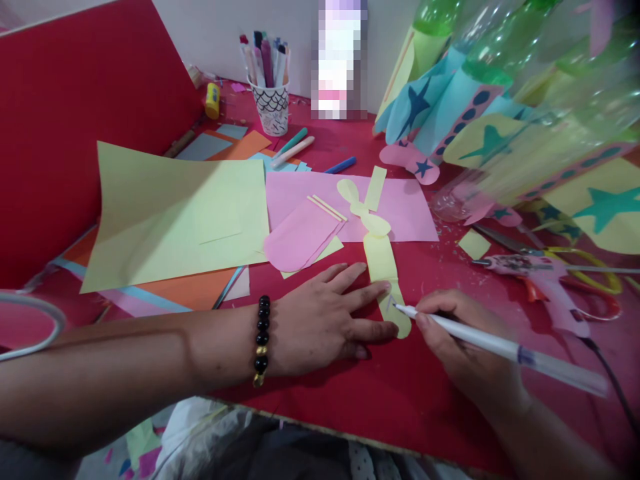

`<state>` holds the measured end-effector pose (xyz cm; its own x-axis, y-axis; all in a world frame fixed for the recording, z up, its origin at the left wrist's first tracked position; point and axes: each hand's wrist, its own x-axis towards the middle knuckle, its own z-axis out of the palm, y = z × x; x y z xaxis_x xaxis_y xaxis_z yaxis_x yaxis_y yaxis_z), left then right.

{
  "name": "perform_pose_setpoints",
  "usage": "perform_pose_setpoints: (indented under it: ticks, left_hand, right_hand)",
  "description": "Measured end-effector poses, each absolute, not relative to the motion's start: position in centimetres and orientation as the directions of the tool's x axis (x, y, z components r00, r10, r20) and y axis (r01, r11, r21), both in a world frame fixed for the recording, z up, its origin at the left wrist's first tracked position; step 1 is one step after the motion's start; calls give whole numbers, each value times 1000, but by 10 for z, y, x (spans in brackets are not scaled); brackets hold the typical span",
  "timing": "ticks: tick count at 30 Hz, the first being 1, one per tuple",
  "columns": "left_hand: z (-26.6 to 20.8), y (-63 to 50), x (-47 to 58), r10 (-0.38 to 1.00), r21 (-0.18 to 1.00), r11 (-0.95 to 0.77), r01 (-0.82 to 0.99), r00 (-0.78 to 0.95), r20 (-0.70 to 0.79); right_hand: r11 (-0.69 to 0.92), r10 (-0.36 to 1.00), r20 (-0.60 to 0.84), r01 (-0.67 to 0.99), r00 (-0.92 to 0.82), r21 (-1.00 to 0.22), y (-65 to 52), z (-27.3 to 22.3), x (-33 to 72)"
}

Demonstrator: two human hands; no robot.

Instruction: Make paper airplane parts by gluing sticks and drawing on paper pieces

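Note:
My left hand [320, 320] lies flat on the red tabletop, fingers spread, with two fingertips resting on a pale yellow paper strip [381, 257]. The strip has a rounded near end and bears a faint pen mark. In my right hand [463, 353] is a white marker pen [473, 332], gripped near its tip, with a cap on its back end. Its tip meets or almost meets the strip beside my left fingers. Just beyond lie small yellow cut-outs [374, 225], a yellow rectangle [376, 189] and stacked pink rounded pieces [304, 230].
A large yellow sheet [185, 213] and a pink sheet [410, 207] lie behind my hands. A patterned cup of pens [270, 110] stands at the back. At right are a pink glue gun [540, 280], yellow-handled scissors [590, 267] and decorated plastic bottles [565, 153].

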<state>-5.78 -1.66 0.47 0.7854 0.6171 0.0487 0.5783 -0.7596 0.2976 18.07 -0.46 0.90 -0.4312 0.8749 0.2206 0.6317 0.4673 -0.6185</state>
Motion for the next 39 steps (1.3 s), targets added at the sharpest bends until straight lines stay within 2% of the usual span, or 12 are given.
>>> perform_pose_setpoints:
  ticks: [21, 39]
  left_hand:
    - [3, -17, -58, 622, 320, -750, 578, 782, 44]
    - [5, -16, -56, 614, 302, -754, 583, 789, 10]
  right_hand:
    - [509, 846, 190, 651, -497, -563, -3, 4, 176]
    - [310, 951, 205, 717, -233, -624, -1, 2, 182]
